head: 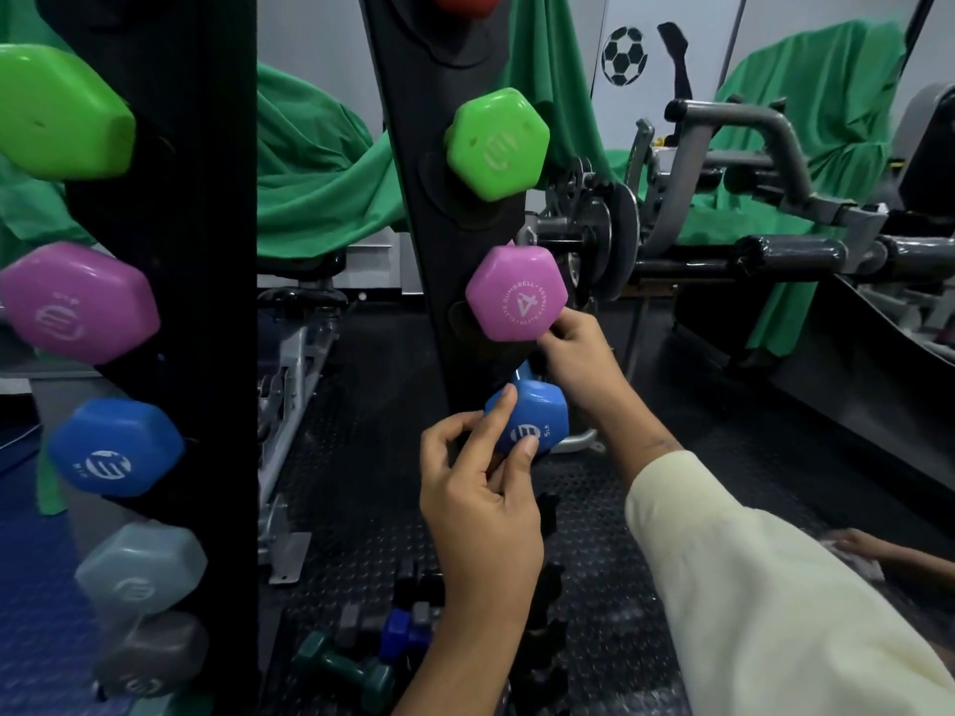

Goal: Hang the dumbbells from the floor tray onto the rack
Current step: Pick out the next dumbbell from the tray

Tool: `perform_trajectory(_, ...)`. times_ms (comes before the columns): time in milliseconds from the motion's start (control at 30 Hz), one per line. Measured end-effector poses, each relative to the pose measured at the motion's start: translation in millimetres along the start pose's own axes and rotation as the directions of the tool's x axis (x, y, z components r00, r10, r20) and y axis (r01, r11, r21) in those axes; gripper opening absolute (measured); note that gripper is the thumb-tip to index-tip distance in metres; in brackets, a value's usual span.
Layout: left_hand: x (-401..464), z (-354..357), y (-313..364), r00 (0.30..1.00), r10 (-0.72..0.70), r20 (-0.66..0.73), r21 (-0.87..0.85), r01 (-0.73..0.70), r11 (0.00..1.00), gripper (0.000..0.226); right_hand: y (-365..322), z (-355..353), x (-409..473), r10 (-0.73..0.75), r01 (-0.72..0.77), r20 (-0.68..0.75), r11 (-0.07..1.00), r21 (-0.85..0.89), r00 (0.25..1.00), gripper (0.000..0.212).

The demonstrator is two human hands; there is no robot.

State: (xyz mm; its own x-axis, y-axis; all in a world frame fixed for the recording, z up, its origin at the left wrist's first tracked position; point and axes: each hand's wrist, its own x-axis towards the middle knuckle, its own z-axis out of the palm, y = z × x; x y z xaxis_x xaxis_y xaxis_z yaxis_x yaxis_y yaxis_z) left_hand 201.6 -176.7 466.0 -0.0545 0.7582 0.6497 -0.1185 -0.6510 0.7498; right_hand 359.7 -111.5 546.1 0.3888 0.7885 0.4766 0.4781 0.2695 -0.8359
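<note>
The left hand (480,488) pinches the blue dumbbell (529,421) at the rack (439,240), low; the right hand (579,364) grips the pink dumbbell (517,294) above. Poorly seated, the blue one could slip to the floor.

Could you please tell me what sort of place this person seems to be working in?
Most likely a gym: coloured dumbbells hang on a black rack, a weight machine stands behind, and studded rubber flooring covers the ground.
</note>
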Motion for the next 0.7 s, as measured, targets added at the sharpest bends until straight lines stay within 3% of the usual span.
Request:
perform_trajectory(67,0,-1,-2,1.000,0.005,0.008,-0.001,-0.005,1.000,0.052,5,-1,-1,0.018,-0.025,0.050,0.991,0.132,0.999,0.024)
perform_trajectory(200,4,-6,-9,1.000,0.008,0.022,-0.010,-0.008,1.000,0.053,9,5,6,0.006,-0.005,0.032,1.000,-0.013,0.999,0.034)
perform_trajectory(333,4,-12,-11,1.000,0.003,0.009,-0.010,-0.003,1.000,0.054,8,18,14,0.054,-0.028,0.167,0.987,-0.159,0.984,0.042)
perform_trajectory(500,8,-21,-13,0.996,0.049,0.075,0.045,-0.053,0.998,0.051,13,14,14,0.025,-0.009,0.189,0.996,-0.085,0.982,0.027)
perform_trajectory(700,21,-48,-26,0.980,0.084,0.178,0.151,-0.112,0.982,0.039,5,16,4,0.111,-0.094,0.196,0.991,-0.094,0.974,0.029)
